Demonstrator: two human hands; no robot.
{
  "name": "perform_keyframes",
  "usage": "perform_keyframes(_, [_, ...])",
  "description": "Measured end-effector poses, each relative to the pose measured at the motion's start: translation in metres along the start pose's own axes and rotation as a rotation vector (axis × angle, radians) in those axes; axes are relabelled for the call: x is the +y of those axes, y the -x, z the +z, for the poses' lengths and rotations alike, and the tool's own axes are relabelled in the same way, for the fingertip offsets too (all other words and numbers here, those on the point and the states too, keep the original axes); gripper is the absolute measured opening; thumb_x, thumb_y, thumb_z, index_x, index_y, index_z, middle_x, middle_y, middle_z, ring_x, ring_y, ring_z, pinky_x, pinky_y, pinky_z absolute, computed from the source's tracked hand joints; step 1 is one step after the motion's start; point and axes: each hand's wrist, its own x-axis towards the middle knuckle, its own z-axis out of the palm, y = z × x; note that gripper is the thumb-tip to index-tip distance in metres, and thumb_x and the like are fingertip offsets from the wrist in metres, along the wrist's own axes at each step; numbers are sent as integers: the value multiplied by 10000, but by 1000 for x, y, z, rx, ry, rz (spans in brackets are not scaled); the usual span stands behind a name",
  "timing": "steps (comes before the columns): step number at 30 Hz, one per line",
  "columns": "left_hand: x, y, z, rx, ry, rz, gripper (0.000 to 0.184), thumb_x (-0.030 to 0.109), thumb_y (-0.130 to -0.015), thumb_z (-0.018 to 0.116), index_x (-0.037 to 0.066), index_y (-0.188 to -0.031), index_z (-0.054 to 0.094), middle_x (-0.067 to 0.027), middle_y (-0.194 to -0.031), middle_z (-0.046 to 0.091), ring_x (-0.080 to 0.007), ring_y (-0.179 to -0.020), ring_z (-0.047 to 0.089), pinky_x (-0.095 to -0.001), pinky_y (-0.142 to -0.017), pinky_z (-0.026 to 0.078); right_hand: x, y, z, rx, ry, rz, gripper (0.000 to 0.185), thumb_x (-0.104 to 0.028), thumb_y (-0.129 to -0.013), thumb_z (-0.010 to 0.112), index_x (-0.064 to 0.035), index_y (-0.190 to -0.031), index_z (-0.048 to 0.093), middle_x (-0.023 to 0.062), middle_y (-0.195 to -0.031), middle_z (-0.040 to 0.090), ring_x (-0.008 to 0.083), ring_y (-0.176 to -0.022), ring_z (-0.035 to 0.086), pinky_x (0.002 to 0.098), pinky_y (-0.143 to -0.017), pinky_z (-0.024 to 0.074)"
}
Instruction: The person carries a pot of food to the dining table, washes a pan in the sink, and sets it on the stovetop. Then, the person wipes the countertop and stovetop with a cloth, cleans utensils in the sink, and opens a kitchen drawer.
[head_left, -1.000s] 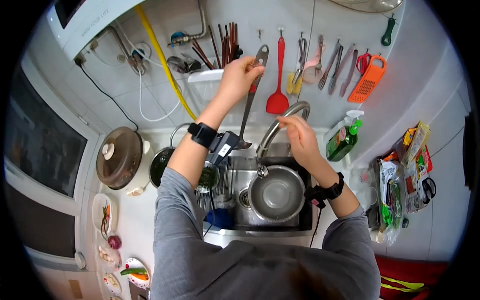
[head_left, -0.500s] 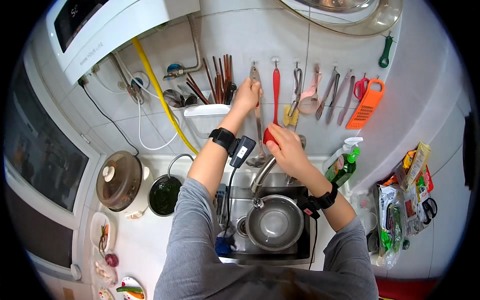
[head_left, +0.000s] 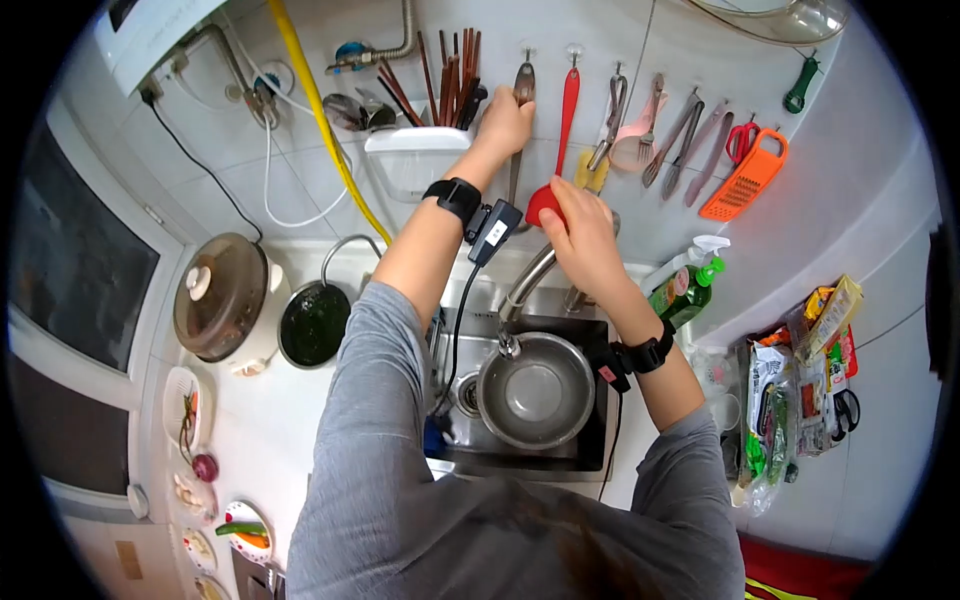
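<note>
My left hand [head_left: 505, 125] is closed around the upper handle of a metal ladle [head_left: 525, 83] at a wall hook. The ladle's lower end is hidden behind my wrist and the device strapped there. To the right, a red spatula [head_left: 568, 110] hangs by its handle from another hook. My right hand [head_left: 585, 235] has its thumb and fingers on the spatula's broad red head, covering part of it. Below both hands, a metal bowl [head_left: 535, 440] stands in the sink [head_left: 465, 440] under the faucet [head_left: 522, 290].
A peeler [head_left: 608, 125], tongs [head_left: 683, 150] and an orange grater [head_left: 745, 178] hang further right. A white holder [head_left: 415, 160] carries chopsticks. Green soap [head_left: 690, 290] stands right of the faucet. At left are a lidded pot [head_left: 220, 300] and a pot with greens [head_left: 312, 325].
The view has shifted, so the wall tools sit higher and the sink nearer. My left hand sits slightly lower on the ladle handle. My right hand stays at the red spatula's head.
</note>
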Motion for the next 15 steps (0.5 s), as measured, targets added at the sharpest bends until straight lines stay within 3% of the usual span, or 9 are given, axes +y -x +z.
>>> perform_keyframes(1, [3, 4, -1, -17, 87, -61, 416, 250, -784, 563, -66, -1017, 426, -265, -961, 545, -386, -926, 528, -395, -804, 412, 1, 0, 1, 5, 16, 5, 399, -270, -827, 492, 43, -1073, 474, 201, -1072, 519, 337, -997, 480, 416, -878, 331])
perform_keyframes(4, [7, 21, -7, 40, -60, 79, 411, 182, -781, 563, -79, -1020, 354, -326, -1073, 448, -420, -982, 481, -438, -818, 404, 1, -1, 1, -12, 22, 23, 406, -286, -831, 481, 38, -1076, 476, 194, -1068, 524, 333, -986, 486, 408, -865, 335])
perform_keyframes(5, [8, 29, -12, -8, -94, 51, 512, 195, -775, 573, -113, -1096, 318, -344, -1162, 365, -404, -1036, 459, -417, -860, 391, 2, -1, 1, -12, 14, 30, 407, -291, -832, 476, 34, -1076, 477, 193, -1067, 525, 332, -988, 486, 419, -884, 322])
perform_keyframes(6, [9, 41, -19, -20, -97, 35, 512, 195, -775, 573, -113, -1096, 318, -344, -1162, 365, -404, -1036, 459, -417, -860, 391, 3, -2, 1, -11, 5, 39, 407, -297, -833, 470, 31, -1075, 478, 192, -1065, 526, 331, -990, 487, 430, -904, 309])
perform_keyframes(8, [7, 79, -42, -147, 317, 26, 598, 198, -792, 562, -101, -1206, 252, -296, -1204, 363, -340, -1069, 470, -361, -892, 383, 10, -2, 4, 15, 0, 34, 406, -298, -834, 464, 29, -1074, 478, 188, -1075, 523, 329, -1007, 480, 443, -926, 288])
perform_keyframes(10, [30, 140, -90, -216, 433, -29, 522, 199, -872, 478, -45, -1273, 251, -198, -1290, 337, -278, -1173, 389, -319, -926, 354, 2, 6, 5, 38, -9, 32, 406, -300, -835, 457, 28, -1074, 478, 184, -1084, 520, 327, -1023, 474, 457, -948, 267])
perform_keyframes(12, [27, 201, -126, -209, 544, -61, 470, 155, -887, 441, -21, -1282, 256, -176, -1282, 349, -265, -1161, 407, -307, -938, 348, -16, 11, 2, 227, 76, -42, 379, -279, -828, 465, 14, -1068, 490, 172, -1106, 512, 313, -1055, 457, 469, -979, 224])
perform_keyframes(15, [6, 285, -170, -88, 590, -299, 442, 94, -885, 421, -1, -1284, 256, -182, -1283, 340, -236, -1145, 430, -309, -929, 345, -67, 39, 5, 208, -139, -156, 331, -237, -812, 498, 3, -1039, 513, 159, -1121, 504, 298, -1063, 446, 436, -963, 256])
